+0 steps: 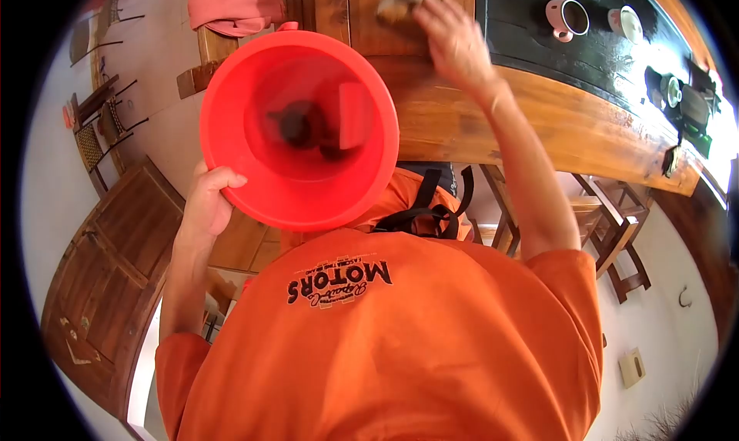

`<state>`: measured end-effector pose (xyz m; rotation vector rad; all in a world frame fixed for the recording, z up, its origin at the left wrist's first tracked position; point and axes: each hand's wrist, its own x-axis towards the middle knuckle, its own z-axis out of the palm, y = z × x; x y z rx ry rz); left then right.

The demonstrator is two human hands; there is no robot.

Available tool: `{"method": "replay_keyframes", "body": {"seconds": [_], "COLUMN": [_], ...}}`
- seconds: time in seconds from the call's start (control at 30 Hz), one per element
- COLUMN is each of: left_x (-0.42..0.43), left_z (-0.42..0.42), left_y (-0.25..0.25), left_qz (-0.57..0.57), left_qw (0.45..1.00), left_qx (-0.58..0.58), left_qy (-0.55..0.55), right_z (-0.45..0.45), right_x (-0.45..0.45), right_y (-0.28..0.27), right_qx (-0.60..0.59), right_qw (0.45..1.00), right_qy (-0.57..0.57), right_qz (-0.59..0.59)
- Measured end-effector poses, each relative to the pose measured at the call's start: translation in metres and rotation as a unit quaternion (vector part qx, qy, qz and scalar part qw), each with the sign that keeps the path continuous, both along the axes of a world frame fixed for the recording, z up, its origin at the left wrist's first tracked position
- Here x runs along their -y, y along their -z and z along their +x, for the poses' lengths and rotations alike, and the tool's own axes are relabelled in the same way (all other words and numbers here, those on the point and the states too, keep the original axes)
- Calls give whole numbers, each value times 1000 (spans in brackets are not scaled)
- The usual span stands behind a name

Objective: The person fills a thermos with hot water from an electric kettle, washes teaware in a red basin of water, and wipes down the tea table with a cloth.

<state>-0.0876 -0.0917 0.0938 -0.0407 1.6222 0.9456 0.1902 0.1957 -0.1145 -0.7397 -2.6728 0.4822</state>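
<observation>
My left hand (209,198) grips the rim of a red plastic bucket (223,125), thumb over the edge. The bucket is tilted so its inside faces me. Dark objects and a pale, block-like shape show in it, too blurred to name. My right hand (458,45) reaches over the wooden table (493,121), its fingers on a crumpled brownish-grey rag (396,8). The rag and fingertips are slightly smeared by motion. The fingers appear pressed onto the cloth.
A dark glossy panel (531,60) is set in the table, bearing a pinkish mug (556,14) and a white cup (627,24). A pink cloth (231,6) lies at the upper left. Wooden chairs (616,245) stand below the table's right side; a wooden door (108,287) is at left.
</observation>
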Motion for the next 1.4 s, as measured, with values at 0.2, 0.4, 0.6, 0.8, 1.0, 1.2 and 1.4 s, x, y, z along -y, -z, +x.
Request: {"method": "replay_keyframes", "body": {"seconds": [0.2, 0.4, 0.6, 0.8, 1.0, 1.2, 1.4], "left_x": [7, 14, 30, 49, 65, 74, 69], "left_z": [-22, -38, -37, -17, 11, 17, -4], "left_y": [-6, -2, -5, -3, -13, -26, -25], "left_qz": [20, 20, 11, 16, 32, 42, 44], "left_qw": [1000, 999, 1000, 999, 994, 990, 992], "left_qx": [2, 14, 15, 29, 8, 30, 13], "left_qy": [20, 38, 15, -41, -107, -128, -117], "right_z": [61, 179, 218, 88, 20, 24, -20], "right_x": [140, 101, 130, 200, 205, 108, -32], "right_y": [-27, -9, 37, -1, -15, -10, -17], "right_qx": [99, 80, 24, 38, 60, 49, 46], "right_qw": [989, 950, 864, 940, 989, 998, 983], "right_qy": [22, 300, 497, 338, 49, 28, 169], "right_qz": [-103, 38, 78, -12, -125, 5, 46]}}
